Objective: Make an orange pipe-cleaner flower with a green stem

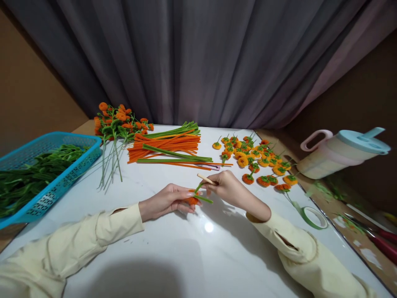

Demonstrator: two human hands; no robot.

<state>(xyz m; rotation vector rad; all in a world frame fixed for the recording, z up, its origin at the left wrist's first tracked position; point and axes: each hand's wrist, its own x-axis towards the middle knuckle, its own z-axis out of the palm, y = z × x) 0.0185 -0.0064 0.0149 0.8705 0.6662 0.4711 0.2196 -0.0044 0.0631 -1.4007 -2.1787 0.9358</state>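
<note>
My left hand (167, 200) is closed on a small orange pipe-cleaner flower (192, 200) with green stem ends sticking out, low over the white table (173, 252). My right hand (228, 187) is right beside it, fingers pinched on a thin wooden stick (205, 179) that points left above the flower. Both hands meet near the table's middle. Both arms wear cream sleeves.
A blue basket (62, 174) of green leaves sits at the left. Finished orange flowers on stems (116, 120) and a pile of orange and green pipe cleaners (169, 147) lie behind. Several small orange flower heads (257, 159), green tape (313, 217) and a lidded jug (341, 151) are at right.
</note>
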